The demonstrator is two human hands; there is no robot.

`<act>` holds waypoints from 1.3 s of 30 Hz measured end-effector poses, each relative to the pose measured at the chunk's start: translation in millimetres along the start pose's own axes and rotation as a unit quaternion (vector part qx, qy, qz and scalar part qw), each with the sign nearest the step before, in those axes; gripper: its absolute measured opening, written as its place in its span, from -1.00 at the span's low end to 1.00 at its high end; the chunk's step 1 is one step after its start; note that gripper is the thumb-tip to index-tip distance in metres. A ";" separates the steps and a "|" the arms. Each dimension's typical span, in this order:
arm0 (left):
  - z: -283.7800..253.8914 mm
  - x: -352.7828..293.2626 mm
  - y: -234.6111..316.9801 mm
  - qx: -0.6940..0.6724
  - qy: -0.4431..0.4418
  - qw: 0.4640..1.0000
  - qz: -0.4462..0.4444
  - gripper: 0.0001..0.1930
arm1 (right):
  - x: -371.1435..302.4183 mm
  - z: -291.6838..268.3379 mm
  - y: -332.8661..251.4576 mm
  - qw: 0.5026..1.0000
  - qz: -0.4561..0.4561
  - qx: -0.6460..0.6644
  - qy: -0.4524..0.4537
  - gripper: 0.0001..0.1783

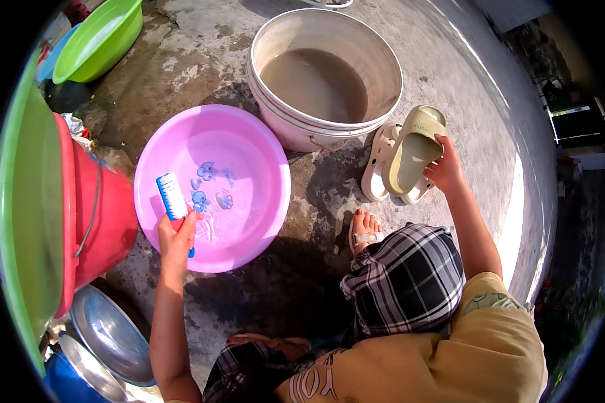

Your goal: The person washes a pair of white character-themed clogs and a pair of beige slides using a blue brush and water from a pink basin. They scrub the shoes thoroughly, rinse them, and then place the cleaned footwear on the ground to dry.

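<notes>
My left hand (177,235) is closed round the handle of a blue scrub brush (172,196), its white bristles turned up and to the right. Brush and hand are over the left part of a pink plastic basin (275,201), which has blue cartoon pictures on its bottom. Out to the right, my right hand (447,166) grips an olive-green slide sandal (410,161) by its side edge, thumb on the footbed. Beneath that sandal sits a pair of cream clogs (374,176) with holes, partly hidden by it.
Behind the basin stands a white bucket (265,107) of murky water. Red bucket (107,208) and large green tub (30,221) crowd the left, with metal bowls (111,329) nearer me. A lime-green basin (124,33) is at far left. My sandalled foot (364,232) rests on the concrete.
</notes>
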State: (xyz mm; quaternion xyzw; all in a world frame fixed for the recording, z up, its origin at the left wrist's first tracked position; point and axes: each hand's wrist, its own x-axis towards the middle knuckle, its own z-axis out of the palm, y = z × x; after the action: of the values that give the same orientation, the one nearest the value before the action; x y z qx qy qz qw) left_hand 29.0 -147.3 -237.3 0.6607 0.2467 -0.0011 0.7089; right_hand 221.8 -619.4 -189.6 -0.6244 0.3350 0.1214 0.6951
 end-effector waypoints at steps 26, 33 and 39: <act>-4.4 3.9 -19.1 0.027 0.014 0.999 -0.019 -0.89 | -4.4 -4.0 -15.3 0.946 -0.187 0.238 -0.117 -0.51; -6.0 4.8 -26.9 0.036 0.002 0.999 -0.030 -0.88 | 2.2 -37.9 16.3 0.968 -0.109 0.150 -0.170 -0.59; -3.4 6.1 -28.3 0.035 0.002 0.999 -0.034 -0.89 | 11.2 -34.7 60.5 0.970 -0.127 0.184 -0.097 -0.60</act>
State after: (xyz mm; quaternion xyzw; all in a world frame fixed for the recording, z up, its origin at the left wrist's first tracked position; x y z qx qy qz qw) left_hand 23.9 -145.7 -266.0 0.6766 0.2696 -0.0326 0.6844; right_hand 183.7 -643.6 -243.9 -0.5085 0.2008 0.0280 0.8369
